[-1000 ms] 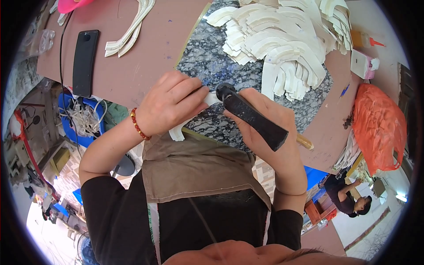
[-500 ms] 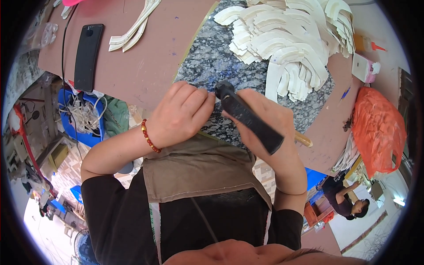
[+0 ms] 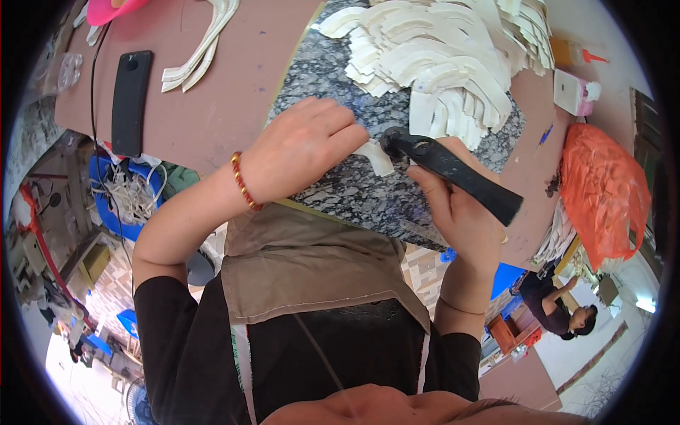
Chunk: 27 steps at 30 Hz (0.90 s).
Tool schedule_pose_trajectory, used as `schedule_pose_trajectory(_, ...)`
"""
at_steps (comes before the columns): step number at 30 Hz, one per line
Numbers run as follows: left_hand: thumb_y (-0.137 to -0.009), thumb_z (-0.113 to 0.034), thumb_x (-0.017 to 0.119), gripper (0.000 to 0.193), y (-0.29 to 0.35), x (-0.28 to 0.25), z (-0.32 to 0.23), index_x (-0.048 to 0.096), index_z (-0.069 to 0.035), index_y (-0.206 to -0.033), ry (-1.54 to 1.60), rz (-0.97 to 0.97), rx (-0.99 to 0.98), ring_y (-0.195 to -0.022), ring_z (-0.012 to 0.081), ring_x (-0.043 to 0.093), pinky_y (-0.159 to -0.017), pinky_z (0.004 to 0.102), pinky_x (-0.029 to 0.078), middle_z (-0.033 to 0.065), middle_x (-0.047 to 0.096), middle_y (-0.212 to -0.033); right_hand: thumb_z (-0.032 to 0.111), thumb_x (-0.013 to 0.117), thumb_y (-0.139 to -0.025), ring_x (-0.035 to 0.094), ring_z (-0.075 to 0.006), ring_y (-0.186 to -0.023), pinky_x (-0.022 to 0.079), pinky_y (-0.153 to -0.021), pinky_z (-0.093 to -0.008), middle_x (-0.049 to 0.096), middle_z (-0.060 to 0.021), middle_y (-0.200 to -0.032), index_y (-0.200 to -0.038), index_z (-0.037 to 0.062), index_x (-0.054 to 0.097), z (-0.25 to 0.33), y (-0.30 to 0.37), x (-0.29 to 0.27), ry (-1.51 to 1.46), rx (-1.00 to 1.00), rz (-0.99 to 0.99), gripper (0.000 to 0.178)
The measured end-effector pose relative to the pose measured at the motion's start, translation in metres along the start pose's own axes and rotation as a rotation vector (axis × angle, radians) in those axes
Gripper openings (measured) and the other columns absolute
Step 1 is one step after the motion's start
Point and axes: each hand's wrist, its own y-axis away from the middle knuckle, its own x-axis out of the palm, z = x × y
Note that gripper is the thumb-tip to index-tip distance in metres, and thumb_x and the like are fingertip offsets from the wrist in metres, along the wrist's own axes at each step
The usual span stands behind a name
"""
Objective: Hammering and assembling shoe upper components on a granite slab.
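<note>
My right hand (image 3: 464, 205) is closed around a hammer with a black head (image 3: 464, 173); its handle is mostly hidden under the hand. The hammer's round face is over the right end of a small white curved strip (image 3: 377, 160), which lies on a speckled grey stone slab (image 3: 312, 81). My left hand (image 3: 304, 145), a red bead bracelet at its wrist, is closed with its fingertips at the strip's left end. A big pile of overlapping white curved strips (image 3: 432, 46) covers the far part of the slab.
On the brown table (image 3: 205, 127) lie a black phone (image 3: 132, 103) with a cable beside it and a few white strips (image 3: 202, 60). To the right are a red plastic bag (image 3: 602, 191), a tissue box (image 3: 570, 92) and a glue bottle (image 3: 570, 53). Another person (image 3: 556, 304) is farther right.
The hammer and my right hand have moved right. My left hand has shifted slightly up and right, and more of the white strip shows between the hands. The view has tilted a little.
</note>
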Motion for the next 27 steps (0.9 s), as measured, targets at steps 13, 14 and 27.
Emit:
schedule_pose_trajectory(13,-0.081,-0.007,0.069,0.031,-0.003,-0.007,0.006,0.071,-0.002,-0.111,-0.083,0.043,0.228,-0.091,0.0268,0.063,-0.080,0.0366,0.055,0.0090,0.065,-0.104,0.016,0.081,-0.093,0.067,-0.0380,-0.073,0.052,-0.061,-0.0404,0.065,-0.0139,-0.082,-0.102,0.0080,0.064,-0.003,0.001,0.015,0.082,0.011,-0.027,0.021)
schedule_pose_trajectory(14,-0.081,-0.008,0.069,0.032,-0.003,-0.008,0.004,0.070,-0.002,-0.112,-0.102,0.047,0.215,-0.092,0.0264,0.063,-0.079,0.0364,0.055,0.0088,0.065,-0.106,0.017,0.081,-0.093,0.066,-0.0370,-0.072,0.052,-0.062,-0.0392,0.065,-0.0142,-0.082,-0.101,0.0065,0.065,-0.003,0.002,0.024,0.011,-0.007,-0.050,0.020)
schedule_pose_trajectory(27,-0.081,-0.007,0.068,0.034,0.037,-0.028,0.003,0.070,-0.001,-0.115,-0.151,0.080,0.088,-0.097,0.0271,0.064,-0.085,0.0383,0.056,0.0105,0.063,-0.105,0.013,0.083,-0.091,0.064,-0.0363,-0.071,0.053,-0.064,-0.0363,0.065,-0.0160,-0.085,-0.101,0.0045,0.067,0.012,-0.013,0.025,0.060,-0.050,0.135,0.021)
